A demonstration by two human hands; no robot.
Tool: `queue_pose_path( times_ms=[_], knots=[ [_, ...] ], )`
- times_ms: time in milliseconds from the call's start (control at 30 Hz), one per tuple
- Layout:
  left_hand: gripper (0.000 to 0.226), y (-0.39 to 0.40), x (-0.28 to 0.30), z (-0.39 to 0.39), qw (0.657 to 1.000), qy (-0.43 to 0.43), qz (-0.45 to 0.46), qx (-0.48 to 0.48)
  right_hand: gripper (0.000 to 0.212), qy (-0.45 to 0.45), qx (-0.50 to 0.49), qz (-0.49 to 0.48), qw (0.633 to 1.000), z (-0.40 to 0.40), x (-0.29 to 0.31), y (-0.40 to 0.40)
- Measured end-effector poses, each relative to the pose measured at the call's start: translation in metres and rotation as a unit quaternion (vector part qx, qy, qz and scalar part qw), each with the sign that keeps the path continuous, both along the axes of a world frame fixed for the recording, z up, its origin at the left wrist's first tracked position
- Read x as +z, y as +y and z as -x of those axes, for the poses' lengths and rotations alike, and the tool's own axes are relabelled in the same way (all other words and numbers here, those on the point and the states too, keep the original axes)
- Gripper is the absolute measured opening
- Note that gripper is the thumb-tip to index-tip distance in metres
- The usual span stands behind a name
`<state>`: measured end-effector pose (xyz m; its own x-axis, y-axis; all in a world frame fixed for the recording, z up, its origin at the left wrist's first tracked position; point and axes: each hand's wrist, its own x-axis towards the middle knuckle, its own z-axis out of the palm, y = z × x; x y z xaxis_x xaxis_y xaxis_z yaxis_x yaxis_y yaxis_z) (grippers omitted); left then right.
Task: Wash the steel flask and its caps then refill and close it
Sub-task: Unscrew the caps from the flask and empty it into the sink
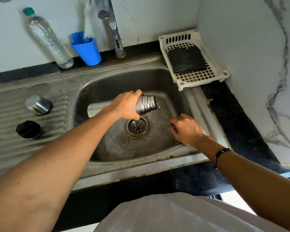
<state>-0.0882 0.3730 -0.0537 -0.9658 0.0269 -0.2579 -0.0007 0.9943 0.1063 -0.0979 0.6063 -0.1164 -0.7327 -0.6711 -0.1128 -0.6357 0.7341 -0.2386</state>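
Flask (145,104) grasped by left hand (124,106), laid nearly level, mouth pointing toward loosely curled, unladen right hand (186,129).

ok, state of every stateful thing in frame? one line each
steel flask: uncapped, tipped over the sink, mouth right, dribbling
left hand: grips the flask
right hand: in the basin, holds nothing visible
steel cap: off, on drainboard
black cap: off, on drainboard
plastic bottle: capped
tap: no stream visible
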Motion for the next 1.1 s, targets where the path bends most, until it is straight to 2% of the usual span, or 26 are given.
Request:
queue_pose_path(
  times_ms=[800,1100],
  knots=[
    [0.083,-0.0045,0.0064,0.0003,1.0,0.013,0.016,-0.009,0.02,0.003,0.001,-0.008,1.0,-0.0007,0.0009,-0.0001],
    [0.076,-0.0074,0.0086,-0.0018,1.0,0.018,0.016,-0.009,0.02,-0.003,-0.005,-0.003,1.0,-0.0004,0.0007,0.0]
  ],
)
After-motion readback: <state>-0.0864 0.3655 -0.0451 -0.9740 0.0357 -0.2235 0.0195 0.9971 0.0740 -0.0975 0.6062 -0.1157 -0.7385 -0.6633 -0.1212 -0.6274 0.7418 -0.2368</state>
